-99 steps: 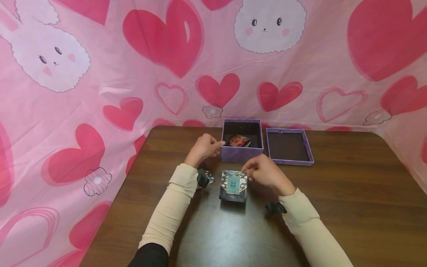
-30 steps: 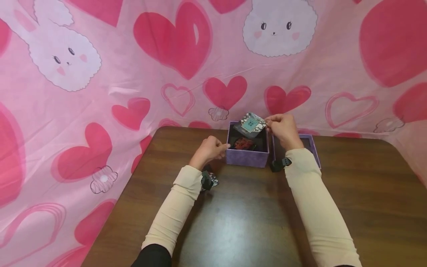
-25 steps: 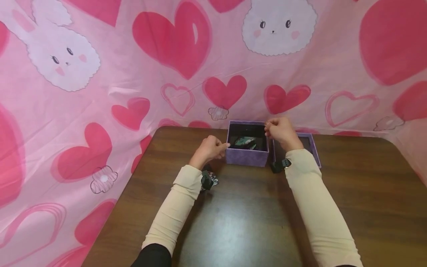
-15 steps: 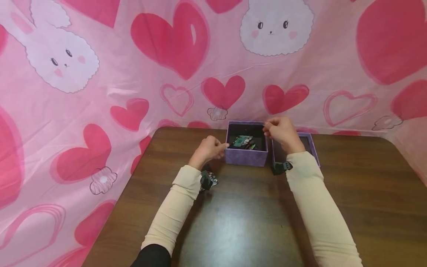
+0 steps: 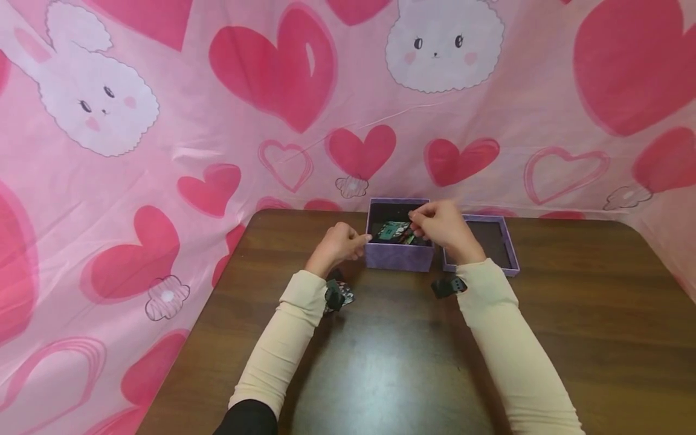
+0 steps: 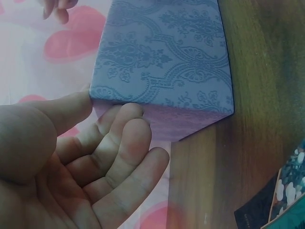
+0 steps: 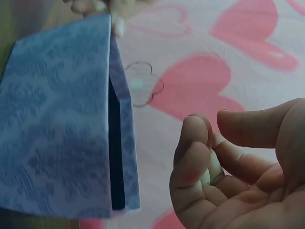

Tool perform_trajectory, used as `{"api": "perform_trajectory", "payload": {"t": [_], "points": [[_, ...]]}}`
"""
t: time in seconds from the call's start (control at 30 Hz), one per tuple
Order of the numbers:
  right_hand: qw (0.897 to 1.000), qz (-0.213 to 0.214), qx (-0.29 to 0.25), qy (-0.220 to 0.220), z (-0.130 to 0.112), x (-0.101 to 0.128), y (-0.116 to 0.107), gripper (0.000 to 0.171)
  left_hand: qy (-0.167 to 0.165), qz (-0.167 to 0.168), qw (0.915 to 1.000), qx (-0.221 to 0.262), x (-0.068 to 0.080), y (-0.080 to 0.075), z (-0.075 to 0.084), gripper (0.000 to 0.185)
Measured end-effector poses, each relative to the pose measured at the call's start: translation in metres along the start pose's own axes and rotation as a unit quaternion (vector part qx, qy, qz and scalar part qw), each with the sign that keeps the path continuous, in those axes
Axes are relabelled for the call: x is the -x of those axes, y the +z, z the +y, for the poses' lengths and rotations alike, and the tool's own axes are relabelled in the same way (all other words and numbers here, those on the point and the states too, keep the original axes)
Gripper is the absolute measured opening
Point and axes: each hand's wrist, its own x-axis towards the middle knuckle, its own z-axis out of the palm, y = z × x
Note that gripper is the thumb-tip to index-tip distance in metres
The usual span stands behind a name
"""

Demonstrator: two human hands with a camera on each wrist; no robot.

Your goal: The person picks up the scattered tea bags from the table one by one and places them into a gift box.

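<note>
Both arms in cream sleeves stretch forward over the dark brown wooden table [image 5: 571,314]. The left hand [image 5: 338,243] rests against the left wall of the open square purple patterned cardboard box [image 5: 399,257], near its front corner, fingers straight and relaxed with the tips touching the wall (the left wrist view shows this nicely), gripping nothing. The right hand [image 5: 441,225] hovers over the right side of the box opening, fingers loosely curled, thumb apart from them, and it holds nothing.

Inside the box lies a dark packet with a teal label [image 5: 393,230], tilted, its long axis running roughly left to right; I can't tell which end is up. Under it a bit of red packet [image 5: 408,237] peeks out. So two packets in the box, plus one more dark floral packet [image 5: 344,297] on the table under the left wrist. One purple box lid [image 5: 508,257] sits upside down just right of the box.
</note>
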Motion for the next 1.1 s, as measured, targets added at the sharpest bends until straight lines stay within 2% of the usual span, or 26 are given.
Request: {"api": "perform_trajectory", "payload": {"t": [0.37,0.6,0.97,1.1], "points": [[0.998,-0.032,0.046,-0.033,-0.014,0.017,0.033,0.019,-0.003,-0.004,1.0,-0.008,0.001,-0.001,-0.001,0.035],[0.992,-0.053,0.092,-0.073,-0.019,0.025,0.06,0.018,0.007,-0.005,0.9999,-0.008,0.001,-0.004,0.0,0.036],[0.981,-0.103,0.125,-0.108,-0.003,0.031,0.097,0.022,0.023,-0.009,0.999,-0.037,-0.002,-0.006,0.001,0.035],[0.98,-0.111,0.135,-0.094,0.01,0.033,0.11,0.021,0.019,-0.018,0.9989,-0.038,-0.003,-0.005,0.001,0.036]]}}
